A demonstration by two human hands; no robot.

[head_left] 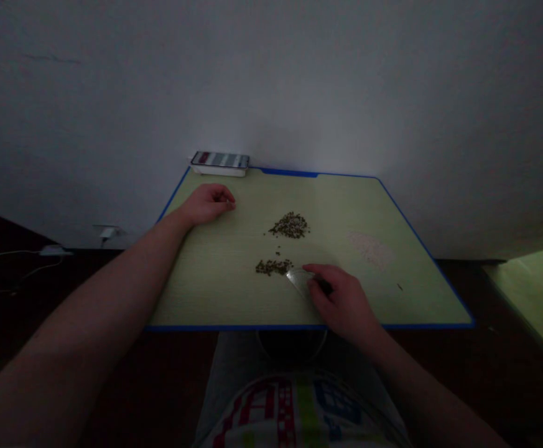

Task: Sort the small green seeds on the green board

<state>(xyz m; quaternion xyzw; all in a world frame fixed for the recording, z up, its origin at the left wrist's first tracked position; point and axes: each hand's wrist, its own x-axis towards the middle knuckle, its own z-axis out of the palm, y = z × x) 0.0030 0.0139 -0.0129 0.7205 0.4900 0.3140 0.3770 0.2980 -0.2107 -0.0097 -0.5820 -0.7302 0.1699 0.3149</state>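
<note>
My right hand (339, 298) grips a clear plastic protractor (299, 281) low over the table, its edge against a small row of dark beans or seeds (271, 267). Farther back lies a larger heap of the same dark seeds (292, 225), with a few strays around it. To the left, my left hand (210, 203) rests on the tabletop with its fingers curled and the thumb near the index finger. What lies inside those fingers, if anything, is too dim to make out.
The pale tabletop (224, 292) has a blue rim. A phone (219, 159) lies on a white box (218, 171) at the back left, against the wall. Pale grains (371, 247) are spread at the right, near a small dark sliver (400, 287).
</note>
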